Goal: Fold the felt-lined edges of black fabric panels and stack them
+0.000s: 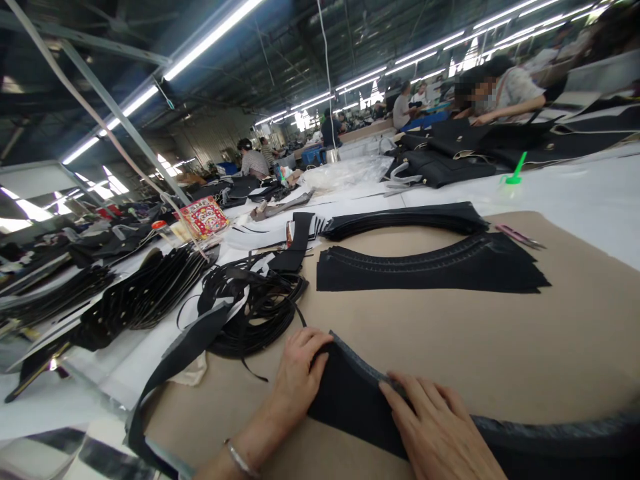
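A curved black fabric piece (350, 400) lies on the brown board (525, 347) at the near edge. My left hand (300, 373) presses on its left end, fingers curled over the edge. My right hand (435, 427) lies flat on the piece, fingertips at its upper edge. A stack of like black curved pieces (430, 267) lies spread in the middle of the board. A second stack (405, 220) sits behind it.
A tangle of black straps (250, 300) lies left of the board. Stacked black parts (145, 293) fill the far left. Pink scissors (517, 235) and a green-capped bottle (514, 175) sit at the right. Other people work at tables behind.
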Demonstrator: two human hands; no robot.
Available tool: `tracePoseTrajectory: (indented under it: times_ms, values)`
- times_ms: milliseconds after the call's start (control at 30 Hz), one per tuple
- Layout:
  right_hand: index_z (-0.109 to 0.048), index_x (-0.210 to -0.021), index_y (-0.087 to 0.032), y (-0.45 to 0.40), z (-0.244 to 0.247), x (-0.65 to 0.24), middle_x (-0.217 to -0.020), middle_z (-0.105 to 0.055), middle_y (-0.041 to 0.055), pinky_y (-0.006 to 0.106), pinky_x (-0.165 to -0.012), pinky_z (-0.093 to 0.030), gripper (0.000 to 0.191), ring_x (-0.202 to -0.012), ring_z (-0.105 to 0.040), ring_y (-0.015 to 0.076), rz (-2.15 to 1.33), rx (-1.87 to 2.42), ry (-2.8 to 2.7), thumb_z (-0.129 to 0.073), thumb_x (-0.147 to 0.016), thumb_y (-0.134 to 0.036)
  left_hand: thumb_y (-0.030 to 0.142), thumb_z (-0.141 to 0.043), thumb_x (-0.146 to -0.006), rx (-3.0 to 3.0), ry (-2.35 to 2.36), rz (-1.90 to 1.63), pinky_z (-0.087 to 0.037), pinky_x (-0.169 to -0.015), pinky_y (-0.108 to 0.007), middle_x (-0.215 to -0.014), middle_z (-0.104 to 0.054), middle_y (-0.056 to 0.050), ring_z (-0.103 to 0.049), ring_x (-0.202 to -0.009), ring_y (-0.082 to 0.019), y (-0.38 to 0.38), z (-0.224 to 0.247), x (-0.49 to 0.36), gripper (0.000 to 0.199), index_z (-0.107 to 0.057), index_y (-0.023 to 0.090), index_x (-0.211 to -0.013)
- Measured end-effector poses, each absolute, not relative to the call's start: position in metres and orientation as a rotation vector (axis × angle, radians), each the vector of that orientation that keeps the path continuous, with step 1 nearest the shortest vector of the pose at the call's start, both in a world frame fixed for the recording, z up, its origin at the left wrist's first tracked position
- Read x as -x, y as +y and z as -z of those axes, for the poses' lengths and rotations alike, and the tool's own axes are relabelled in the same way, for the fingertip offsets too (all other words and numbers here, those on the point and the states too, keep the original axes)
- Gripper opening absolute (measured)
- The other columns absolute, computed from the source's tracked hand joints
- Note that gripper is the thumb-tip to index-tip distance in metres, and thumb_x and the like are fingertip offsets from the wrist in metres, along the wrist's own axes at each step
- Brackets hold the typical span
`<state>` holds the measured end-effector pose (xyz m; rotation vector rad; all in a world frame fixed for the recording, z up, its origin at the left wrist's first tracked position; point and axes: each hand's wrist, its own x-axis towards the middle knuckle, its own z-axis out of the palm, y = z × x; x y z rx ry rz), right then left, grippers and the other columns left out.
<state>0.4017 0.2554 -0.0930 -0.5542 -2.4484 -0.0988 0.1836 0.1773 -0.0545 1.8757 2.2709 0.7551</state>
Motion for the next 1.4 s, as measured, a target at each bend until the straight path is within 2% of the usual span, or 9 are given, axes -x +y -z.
tracePoseTrajectory:
  times_ms: [167,400,567,733,833,933,1133,1400]
  values:
    - [-0.058,-0.114,-0.019,0.253,0.091,-0.397,-0.097,-0.066,0.0026,0.037,-0.079,-0.037,0.037,-0.084,-0.057,0.0204,0.015,0.651,-2.465,-0.05,-0.079,-0.01,0.005,-0.051,-0.083,-1.805,2.313,-0.754,-0.039,-0.096,-0.037,-0.113,-0.063,-0.005,-0.054,-0.111,-0.021,0.192,0.046,-0.17,0.035,-0.061,0.023,-0.112]
    - [-0.06,-0.102,-0.023,0.257,0.07,-0.381,-0.085,-0.061,-0.0001,0.038,-0.07,-0.033,0.022,-0.078,-0.054,0.0233,-0.038,0.785,-2.432,-0.058,-0.081,-0.018,0.006,-0.055,-0.081,-1.989,2.123,-0.549,-0.032,-0.098,-0.038,-0.12,-0.061,-0.001,-0.05,-0.116,-0.02,0.211,0.033,-0.16,0.045,-0.06,0.029,-0.12]
    - [-0.064,-0.089,-0.025,0.263,0.071,-0.374,-0.088,-0.058,0.0019,0.037,-0.07,-0.034,0.012,-0.081,-0.053,0.0231,-0.165,0.912,-2.472,-0.065,-0.079,-0.019,0.007,-0.057,-0.078,-2.09,1.976,-0.38,-0.029,-0.095,-0.038,-0.114,-0.063,-0.001,-0.052,-0.112,-0.02,0.225,0.025,-0.158,0.032,-0.066,0.025,-0.102]
    - [-0.062,-0.105,-0.021,0.271,0.064,-0.353,-0.103,-0.061,0.0078,0.041,-0.081,-0.037,0.021,-0.098,-0.054,0.0276,-0.378,1.017,-2.608,-0.061,-0.085,-0.018,0.009,-0.06,-0.077,-2.168,1.899,-0.314,-0.028,-0.088,-0.037,-0.099,-0.065,0.0,-0.055,-0.103,-0.019,0.235,0.027,-0.152,0.018,-0.068,0.022,-0.087]
    - [-0.062,-0.101,-0.018,0.276,0.058,-0.339,-0.099,-0.063,0.0076,0.042,-0.083,-0.039,0.015,-0.097,-0.055,0.0274,-0.597,1.056,-2.677,-0.058,-0.087,-0.015,0.009,-0.06,-0.08,-2.242,1.877,-0.33,-0.025,-0.09,-0.038,-0.095,-0.067,0.002,-0.055,-0.099,-0.017,0.238,0.031,-0.149,0.017,-0.069,0.023,-0.085]
    - [-0.062,-0.095,-0.017,0.277,0.058,-0.332,-0.095,-0.063,0.0072,0.038,-0.082,-0.042,0.013,-0.093,-0.057,0.0252,-0.723,1.04,-2.681,-0.055,-0.086,-0.01,0.008,-0.06,-0.083,-2.331,1.842,-0.35,-0.024,-0.091,-0.037,-0.091,-0.068,0.003,-0.056,-0.096,-0.015,0.236,0.036,-0.146,0.018,-0.07,0.023,-0.085]
    - [-0.062,-0.099,-0.016,0.271,0.068,-0.334,-0.099,-0.059,0.008,0.036,-0.085,-0.044,0.023,-0.095,-0.056,0.0235,-0.756,0.99,-2.665,-0.045,-0.09,-0.004,0.009,-0.053,-0.089,-2.514,1.759,-0.328,-0.023,-0.094,-0.038,-0.09,-0.069,0.001,-0.055,-0.098,-0.016,0.229,0.043,-0.141,0.023,-0.071,0.024,-0.092]
    - [-0.064,-0.11,-0.009,0.261,0.082,-0.341,-0.099,-0.057,0.0122,0.04,-0.089,-0.045,0.046,-0.094,-0.053,0.0247,-0.599,0.793,-2.679,-0.034,-0.081,0.01,0.009,-0.047,-0.093,-2.686,1.645,-0.26,-0.014,-0.103,-0.044,-0.098,-0.071,-0.001,-0.051,-0.112,-0.019,0.22,0.045,-0.136,0.028,-0.066,0.024,-0.107]
